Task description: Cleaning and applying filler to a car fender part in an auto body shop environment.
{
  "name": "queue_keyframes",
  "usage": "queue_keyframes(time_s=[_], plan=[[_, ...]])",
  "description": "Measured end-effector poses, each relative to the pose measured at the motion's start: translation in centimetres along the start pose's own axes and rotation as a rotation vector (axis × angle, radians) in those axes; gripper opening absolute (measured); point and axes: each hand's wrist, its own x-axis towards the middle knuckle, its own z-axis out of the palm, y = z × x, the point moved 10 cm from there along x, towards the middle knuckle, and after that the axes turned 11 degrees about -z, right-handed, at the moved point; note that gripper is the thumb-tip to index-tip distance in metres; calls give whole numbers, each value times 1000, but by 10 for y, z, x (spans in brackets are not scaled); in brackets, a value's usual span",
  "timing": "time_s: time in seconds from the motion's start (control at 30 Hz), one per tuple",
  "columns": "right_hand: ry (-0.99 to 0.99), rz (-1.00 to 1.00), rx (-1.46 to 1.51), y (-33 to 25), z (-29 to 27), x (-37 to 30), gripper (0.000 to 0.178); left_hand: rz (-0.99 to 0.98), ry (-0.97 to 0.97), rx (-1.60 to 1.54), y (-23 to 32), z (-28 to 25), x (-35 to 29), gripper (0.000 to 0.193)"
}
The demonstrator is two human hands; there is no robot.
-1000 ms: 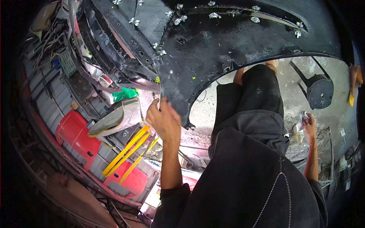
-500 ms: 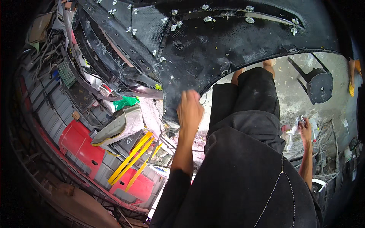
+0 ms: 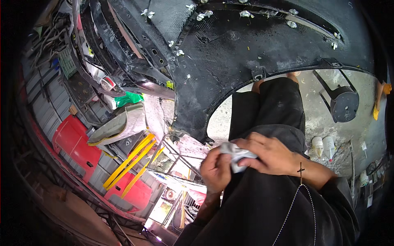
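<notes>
My left hand (image 3: 216, 169) and my right hand (image 3: 273, 155) meet in front of my lap. Between them is a crumpled silvery-white wad (image 3: 237, 156), its material too unclear to name. The fingers of both hands are closed around it, left on one side and right on the other. Just beyond the hands spreads a large black panel (image 3: 230, 53) with a curved, wheel-arch-like cutout. Several silver wing-nut-like fasteners (image 3: 245, 14) are fixed along its surface, and neither hand touches the panel.
On the floor at the right stand two whitish bottles (image 3: 329, 147) and a black stool (image 3: 345, 104). Yellow strips (image 3: 130, 162), a pale curved part (image 3: 117, 127) and red panels (image 3: 76, 143) lie to the left. Dark car-body parts (image 3: 123, 49) crowd the far left.
My left hand has come away from the black panel's edge to my lap. My right hand has swung in from beside the bottles with the wad, and both hands now hold it.
</notes>
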Motion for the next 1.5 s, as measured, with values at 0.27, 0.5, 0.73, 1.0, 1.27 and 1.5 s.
queue_keyframes(time_s=[0.27, 0.5, 0.73, 1.0, 1.27, 1.5], plan=[[137, 132, 24, 63, -5, 10, 16, 158, 752, -485, -18, -197, 11, 39], [212, 275, 258, 120, 29, 92, 8, 113, 640, -420, -73, -198, 93, 22], [112, 160, 381, 112, 86, 127, 9, 62, 236, 119, -35, -96, 109, 50], [275, 258, 496, 115, 109, 123, 11, 19, 299, 195, -34, -91, 109, 42], [325, 406, 585, 117, 123, 109, 9, 115, 384, 275, -26, -94, 112, 46], [375, 422, 616, 113, 123, 112, 11, 286, 421, 499, -11, -87, 109, 46]])
